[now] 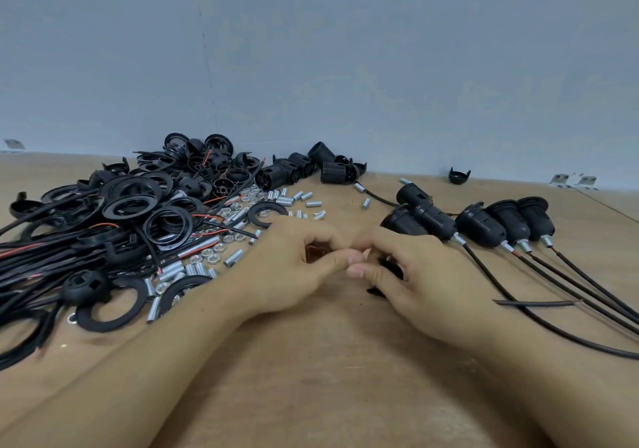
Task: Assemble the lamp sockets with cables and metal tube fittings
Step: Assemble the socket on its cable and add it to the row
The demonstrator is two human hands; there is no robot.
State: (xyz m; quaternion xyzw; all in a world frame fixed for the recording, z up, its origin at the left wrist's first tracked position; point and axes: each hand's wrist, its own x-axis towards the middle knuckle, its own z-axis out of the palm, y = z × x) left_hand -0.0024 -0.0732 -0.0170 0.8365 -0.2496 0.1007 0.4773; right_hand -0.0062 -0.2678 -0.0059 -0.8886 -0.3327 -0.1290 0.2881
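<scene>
My left hand (294,268) and my right hand (411,271) meet at the middle of the wooden table (311,361), fingertips touching. Between them the left fingers pinch a thin reddish wire end (321,249). My right hand curls round a small black socket part (390,268), mostly hidden under the fingers. To the right lie several assembled black lamp sockets (480,226) with metal tube fittings (524,245) and black cables (587,295) trailing toward the right edge.
A big heap of black rings, caps and cables (114,226) fills the left side. Loose metal tubes and nuts (214,257) lie beside it. Bare socket bodies (311,167) stand by the grey wall. A lone black cap (459,174) sits at the back right.
</scene>
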